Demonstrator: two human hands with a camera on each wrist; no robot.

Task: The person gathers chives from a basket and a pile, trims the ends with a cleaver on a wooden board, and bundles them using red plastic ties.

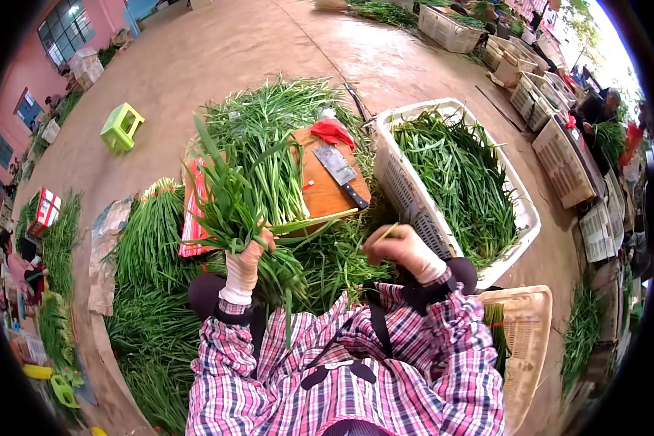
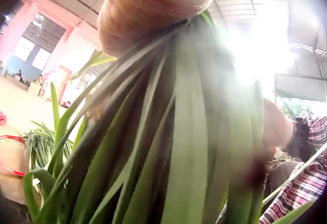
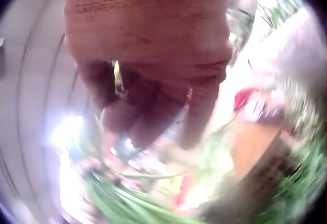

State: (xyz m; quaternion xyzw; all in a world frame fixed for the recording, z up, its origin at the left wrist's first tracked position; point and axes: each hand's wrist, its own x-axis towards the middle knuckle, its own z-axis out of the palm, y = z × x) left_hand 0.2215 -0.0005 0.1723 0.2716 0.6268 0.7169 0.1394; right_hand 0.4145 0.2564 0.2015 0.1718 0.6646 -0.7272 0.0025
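My left hand [image 1: 245, 265] grips a thick bunch of long green leafy stalks [image 1: 232, 196]; the leaves [image 2: 186, 132] fill most of the left wrist view. To its right, my right hand [image 1: 403, 251] is raised with curled fingers, and a thin yellow-green piece [image 1: 389, 231] shows at them. The same hand [image 3: 148, 55] is blurred in the right wrist view, with a slim pale tip [image 3: 117, 73] between thumb and fingers. Beyond the hands, a cleaver [image 1: 336, 166] and a red cloth [image 1: 333, 133] lie on a round wooden board [image 1: 316, 190], beside pale-stemmed stalks [image 1: 280, 182].
A white crate [image 1: 386, 156] of green leaves stands at the right, a tan basket [image 1: 534, 327] nearer. Heaps of stalks [image 1: 149, 291] lie at the left. A green stool [image 1: 122, 128] stands on the floor. Another person [image 1: 599, 109] sits far right among crates.
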